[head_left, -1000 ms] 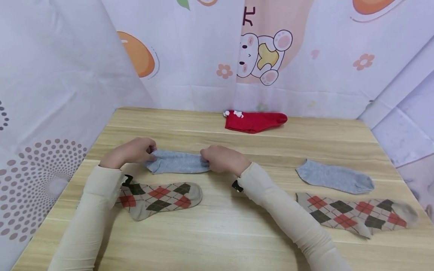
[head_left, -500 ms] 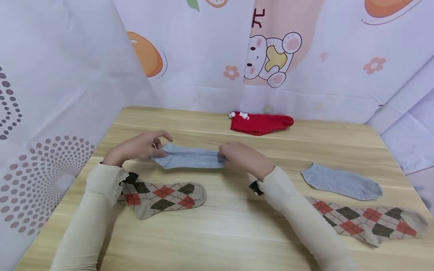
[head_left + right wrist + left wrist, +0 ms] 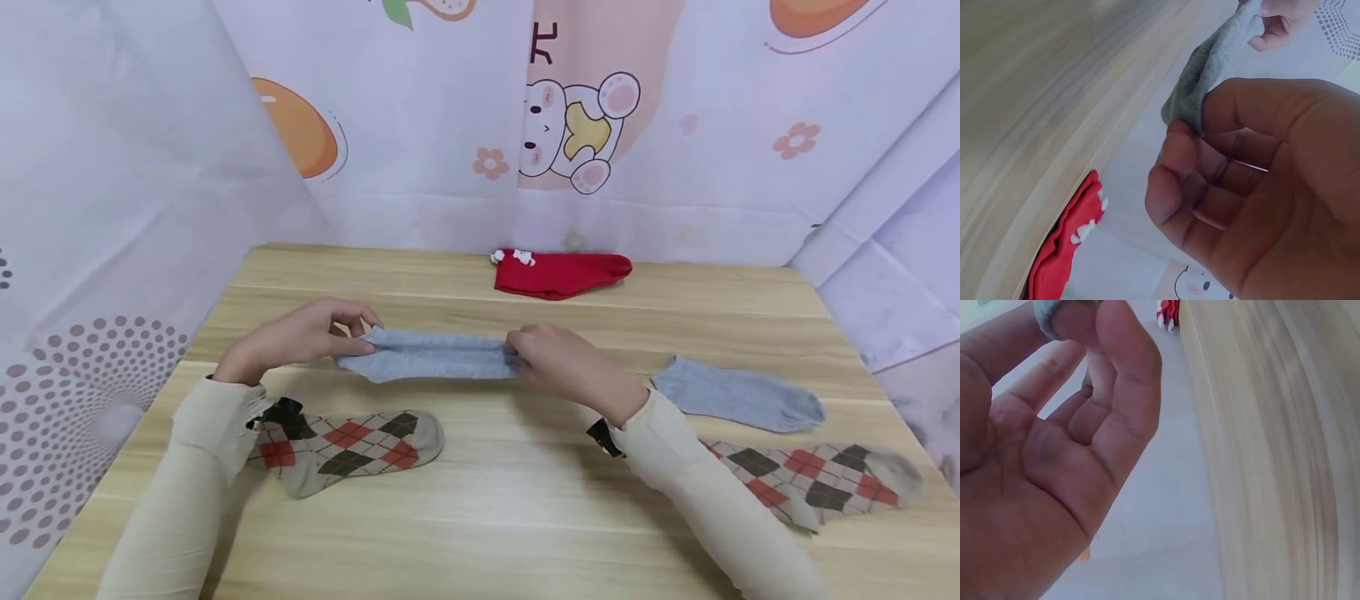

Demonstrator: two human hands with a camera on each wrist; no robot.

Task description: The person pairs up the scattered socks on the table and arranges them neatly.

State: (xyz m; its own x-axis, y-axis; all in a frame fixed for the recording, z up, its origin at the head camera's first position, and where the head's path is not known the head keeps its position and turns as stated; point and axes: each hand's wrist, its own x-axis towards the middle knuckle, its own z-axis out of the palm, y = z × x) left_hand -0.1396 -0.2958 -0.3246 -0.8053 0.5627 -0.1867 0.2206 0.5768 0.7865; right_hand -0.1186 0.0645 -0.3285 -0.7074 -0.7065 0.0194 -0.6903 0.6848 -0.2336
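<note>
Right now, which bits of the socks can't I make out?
Held grey sock, head view: right end, inside the right hand.
Left diamond sock, head view: cuff, behind the left sleeve.
Right diamond sock, head view: cuff, behind the right sleeve; toe blurred.
Red sock, left wrist view: cut off by the top edge.

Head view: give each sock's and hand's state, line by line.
Held gray sock, extended lengthwise
Left hand, pinching that sock's end
Right hand, gripping its other end
Other gray sock, lying flat
Red sock, lying flat
Left argyle sock, flat, partly hidden
Right argyle sock, flat, partly hidden
</note>
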